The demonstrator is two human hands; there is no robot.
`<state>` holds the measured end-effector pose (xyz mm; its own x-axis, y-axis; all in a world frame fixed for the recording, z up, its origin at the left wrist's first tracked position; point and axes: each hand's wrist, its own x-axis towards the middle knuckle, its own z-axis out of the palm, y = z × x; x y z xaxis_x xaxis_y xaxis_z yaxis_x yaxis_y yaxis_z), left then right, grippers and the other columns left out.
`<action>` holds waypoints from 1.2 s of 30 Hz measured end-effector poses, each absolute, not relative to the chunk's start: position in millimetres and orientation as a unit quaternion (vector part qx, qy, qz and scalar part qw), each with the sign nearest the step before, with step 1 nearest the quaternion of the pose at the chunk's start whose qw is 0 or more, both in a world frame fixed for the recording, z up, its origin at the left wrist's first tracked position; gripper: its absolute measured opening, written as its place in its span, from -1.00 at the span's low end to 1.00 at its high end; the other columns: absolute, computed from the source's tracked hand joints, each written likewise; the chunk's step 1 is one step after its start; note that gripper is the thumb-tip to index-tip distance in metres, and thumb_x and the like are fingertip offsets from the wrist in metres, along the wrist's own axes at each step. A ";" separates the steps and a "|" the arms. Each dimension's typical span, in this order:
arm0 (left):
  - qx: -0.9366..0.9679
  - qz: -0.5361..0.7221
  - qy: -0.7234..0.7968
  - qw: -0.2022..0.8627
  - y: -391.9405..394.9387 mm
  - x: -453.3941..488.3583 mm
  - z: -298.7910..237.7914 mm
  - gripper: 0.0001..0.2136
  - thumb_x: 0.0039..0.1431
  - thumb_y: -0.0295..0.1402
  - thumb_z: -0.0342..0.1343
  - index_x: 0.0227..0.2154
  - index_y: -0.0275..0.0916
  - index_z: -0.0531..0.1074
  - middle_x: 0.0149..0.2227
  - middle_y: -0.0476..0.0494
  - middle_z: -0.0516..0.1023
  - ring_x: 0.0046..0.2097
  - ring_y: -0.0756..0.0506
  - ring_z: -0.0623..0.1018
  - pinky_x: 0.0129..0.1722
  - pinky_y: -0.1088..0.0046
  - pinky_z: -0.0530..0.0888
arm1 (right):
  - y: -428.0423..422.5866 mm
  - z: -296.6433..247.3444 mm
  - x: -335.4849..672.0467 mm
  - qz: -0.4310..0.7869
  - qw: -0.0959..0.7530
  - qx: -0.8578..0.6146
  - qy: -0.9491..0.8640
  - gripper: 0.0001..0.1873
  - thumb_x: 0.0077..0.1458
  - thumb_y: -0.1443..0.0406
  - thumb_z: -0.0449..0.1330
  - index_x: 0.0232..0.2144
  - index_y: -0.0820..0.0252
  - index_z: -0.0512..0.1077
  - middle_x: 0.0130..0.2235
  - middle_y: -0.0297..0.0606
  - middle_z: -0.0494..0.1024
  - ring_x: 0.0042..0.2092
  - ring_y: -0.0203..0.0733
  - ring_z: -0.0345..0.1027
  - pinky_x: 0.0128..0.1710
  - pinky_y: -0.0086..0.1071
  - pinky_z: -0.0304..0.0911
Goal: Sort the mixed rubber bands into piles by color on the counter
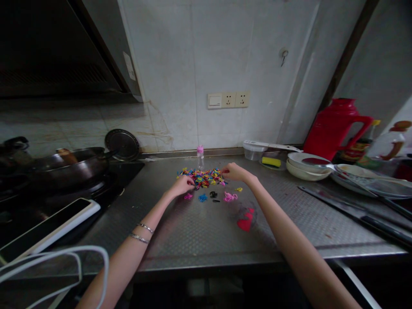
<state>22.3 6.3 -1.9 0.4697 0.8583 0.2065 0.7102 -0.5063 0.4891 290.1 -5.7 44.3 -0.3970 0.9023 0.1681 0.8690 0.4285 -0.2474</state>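
A heap of small coloured rubber bands (203, 176) lies on the steel counter (199, 231). My left hand (183, 185) rests at the heap's left edge, fingers curled and pinched on bands I cannot single out. My right hand (234, 171) touches the heap's right edge with fingers bent together. In front of the heap lie small sorted clusters: pink (188, 196), blue (202, 198), black (213, 195), a larger pink one (230, 197) and yellow (238, 189). A tiny pink-capped bottle (200, 155) stands just behind the heap.
A wok (69, 165) sits on the stove at left, a phone (48, 229) and white cable (54, 270) near the front. Bowls (304, 167), plates, a red thermos (336, 126) and a long knife (357, 214) crowd the right. A red reflection (245, 222) marks the counter.
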 end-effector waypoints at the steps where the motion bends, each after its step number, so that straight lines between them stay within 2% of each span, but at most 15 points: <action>1: 0.843 0.209 0.467 0.168 5.3 22.5 -1.1 -0.83 -0.11 -0.39 0.08 -0.46 -0.32 0.53 -0.47 -0.10 0.53 -0.44 -0.03 0.43 -0.41 0.50 0.29 | -4.5 42.1 286.4 0.061 0.139 -0.530 -0.834 -0.72 -0.07 0.32 0.06 -0.34 0.27 0.52 -0.38 -0.25 0.53 -0.40 -0.33 0.30 -0.49 -0.57 0.04; 10: 0.843 0.192 0.473 0.170 4.4 26.6 -6.3 -0.77 -0.08 -0.23 0.09 -0.46 -0.27 0.54 -0.49 -0.08 0.52 -0.47 -0.01 0.41 -0.44 0.51 0.25 | -12.9 21.9 269.3 0.061 0.110 -0.537 -0.834 -0.74 -0.02 0.32 0.01 -0.37 0.19 0.49 -0.38 -0.24 0.51 -0.41 -0.34 0.31 -0.49 -0.55 0.00; 27: 0.812 0.257 0.509 0.126 4.8 29.1 -8.5 -0.84 -0.09 -0.39 0.06 -0.48 -0.25 0.54 -0.42 -0.09 0.55 -0.39 -0.05 0.47 -0.35 0.48 0.32 | -20.6 22.7 276.9 0.045 0.124 -0.555 -0.821 -0.76 0.00 0.28 0.01 -0.40 0.20 0.46 -0.42 -0.26 0.48 -0.43 -0.37 0.25 -0.52 -0.55 -0.06; 32: 0.807 0.284 0.503 0.123 5.7 28.4 -7.9 -0.84 -0.08 -0.39 0.06 -0.48 -0.27 0.53 -0.41 -0.09 0.55 -0.36 -0.04 0.47 -0.33 0.49 0.32 | -17.3 19.8 286.3 0.048 0.140 -0.575 -0.805 -0.75 -0.01 0.25 0.03 -0.33 0.16 0.48 -0.39 -0.26 0.50 -0.39 -0.34 0.28 -0.49 -0.55 -0.03; 36: 0.818 0.246 0.495 0.156 4.4 28.0 -6.9 -0.83 -0.09 -0.32 0.08 -0.48 -0.27 0.53 -0.45 -0.08 0.54 -0.41 -0.03 0.45 -0.37 0.50 0.30 | -15.0 17.9 292.4 0.043 0.148 -0.585 -0.796 -0.75 -0.02 0.25 0.03 -0.36 0.17 0.48 -0.41 -0.26 0.49 -0.40 -0.33 0.29 -0.49 -0.54 -0.03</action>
